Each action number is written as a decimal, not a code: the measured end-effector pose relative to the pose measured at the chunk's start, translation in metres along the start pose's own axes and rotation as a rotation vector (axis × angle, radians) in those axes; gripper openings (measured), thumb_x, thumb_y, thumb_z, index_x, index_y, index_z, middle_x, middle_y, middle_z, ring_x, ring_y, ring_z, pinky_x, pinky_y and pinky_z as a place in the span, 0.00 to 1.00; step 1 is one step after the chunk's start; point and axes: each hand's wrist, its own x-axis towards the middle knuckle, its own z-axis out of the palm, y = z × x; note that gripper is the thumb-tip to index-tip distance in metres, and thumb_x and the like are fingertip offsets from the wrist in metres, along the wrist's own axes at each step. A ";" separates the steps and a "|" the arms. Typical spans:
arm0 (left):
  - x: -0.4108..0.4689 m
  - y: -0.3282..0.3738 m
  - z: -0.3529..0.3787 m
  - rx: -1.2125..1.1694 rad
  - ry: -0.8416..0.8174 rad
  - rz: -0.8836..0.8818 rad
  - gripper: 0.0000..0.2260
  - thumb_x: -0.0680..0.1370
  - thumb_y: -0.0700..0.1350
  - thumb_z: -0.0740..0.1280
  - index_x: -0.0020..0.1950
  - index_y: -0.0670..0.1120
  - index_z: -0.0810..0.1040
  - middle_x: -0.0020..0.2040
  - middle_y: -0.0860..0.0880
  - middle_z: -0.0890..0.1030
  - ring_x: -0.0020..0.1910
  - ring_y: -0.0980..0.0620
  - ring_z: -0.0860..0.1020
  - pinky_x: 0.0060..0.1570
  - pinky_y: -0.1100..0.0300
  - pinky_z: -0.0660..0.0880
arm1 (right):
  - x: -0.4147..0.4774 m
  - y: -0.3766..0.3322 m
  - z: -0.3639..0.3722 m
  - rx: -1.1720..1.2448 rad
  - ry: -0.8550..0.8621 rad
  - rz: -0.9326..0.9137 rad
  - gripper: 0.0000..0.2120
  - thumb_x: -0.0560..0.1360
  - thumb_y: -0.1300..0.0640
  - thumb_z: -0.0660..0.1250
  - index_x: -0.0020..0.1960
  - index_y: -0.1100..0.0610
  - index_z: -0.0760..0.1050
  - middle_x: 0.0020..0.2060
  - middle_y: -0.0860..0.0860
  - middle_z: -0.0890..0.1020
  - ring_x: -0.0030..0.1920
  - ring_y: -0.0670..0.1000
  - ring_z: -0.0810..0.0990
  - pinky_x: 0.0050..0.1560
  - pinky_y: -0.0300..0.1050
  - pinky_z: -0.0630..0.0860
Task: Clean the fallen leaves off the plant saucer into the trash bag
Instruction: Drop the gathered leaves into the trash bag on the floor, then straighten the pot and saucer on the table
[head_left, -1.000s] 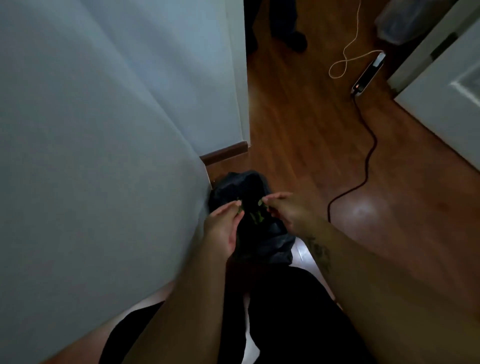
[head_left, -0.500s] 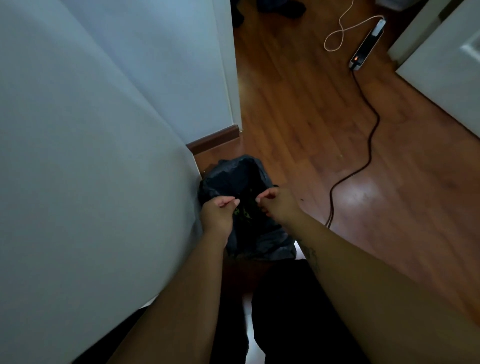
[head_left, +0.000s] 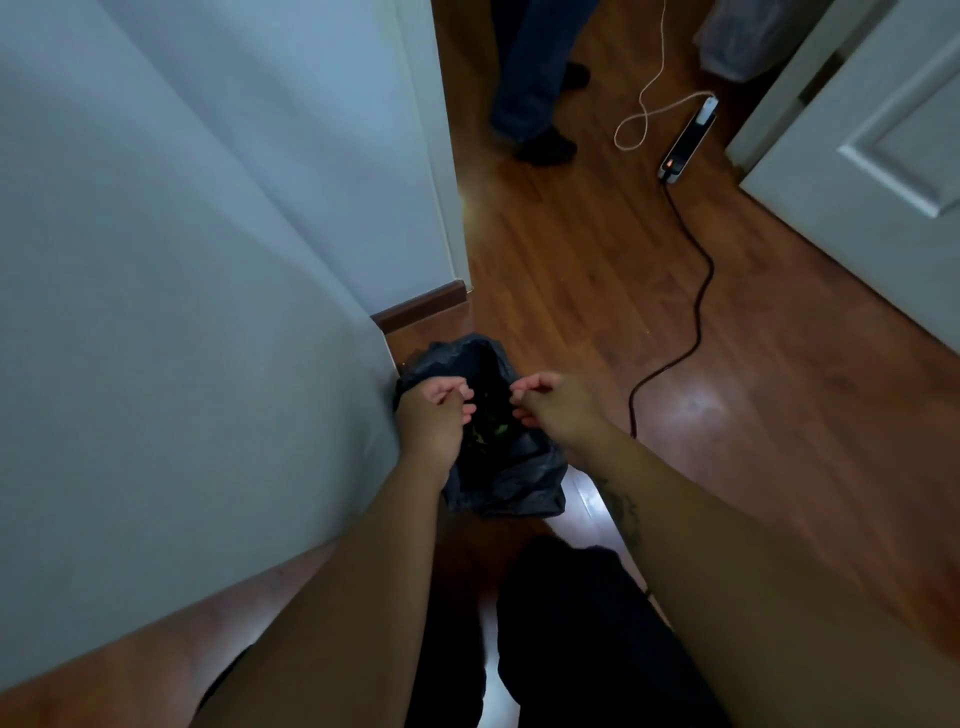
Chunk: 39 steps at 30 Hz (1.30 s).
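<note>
black trash bag (head_left: 511, 483), leaves (head_left: 488, 431) inside; left hand (head_left: 434, 415), right hand (head_left: 553, 408) seemingly still pinching its rim.

Home hallway; wood laminate floor (head_left: 571, 270); white panelled door (head_left: 883, 145); power strip (head_left: 688, 140) (cord trailing); baseboard (head_left: 421, 306)

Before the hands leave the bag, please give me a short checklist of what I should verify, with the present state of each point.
1. Bag mouth open under both hands: ok.
2. Leaves inside the bag: ok, green bits show between the hands.
3. Left hand empty: cannot tell, its fingers are curled.
4. Right hand empty: cannot tell, its fingers are curled too.
5. Floor beside the bag free of dropped leaves: ok as far as the dim light shows.
6. Cord clear of the bag: ok, it lies apart, to the right.
</note>
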 end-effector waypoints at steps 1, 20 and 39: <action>-0.015 0.021 -0.005 -0.011 -0.007 0.015 0.04 0.80 0.37 0.66 0.50 0.43 0.80 0.44 0.46 0.83 0.42 0.49 0.82 0.44 0.62 0.80 | -0.018 -0.022 -0.005 0.015 0.000 -0.008 0.09 0.77 0.66 0.62 0.41 0.56 0.77 0.37 0.54 0.80 0.37 0.50 0.77 0.38 0.40 0.75; -0.182 0.301 -0.163 -0.131 0.146 0.311 0.04 0.79 0.41 0.67 0.50 0.43 0.82 0.43 0.46 0.85 0.41 0.50 0.83 0.48 0.59 0.82 | -0.210 -0.328 0.038 -0.157 -0.004 -0.440 0.06 0.77 0.60 0.65 0.50 0.60 0.79 0.41 0.52 0.82 0.40 0.50 0.81 0.40 0.38 0.78; -0.212 0.209 -0.513 0.060 0.700 0.398 0.08 0.74 0.48 0.75 0.41 0.45 0.82 0.34 0.51 0.80 0.35 0.56 0.76 0.40 0.62 0.76 | -0.293 -0.360 0.350 -0.491 -0.388 -0.789 0.05 0.74 0.54 0.69 0.50 0.52 0.80 0.48 0.49 0.79 0.46 0.50 0.77 0.47 0.46 0.76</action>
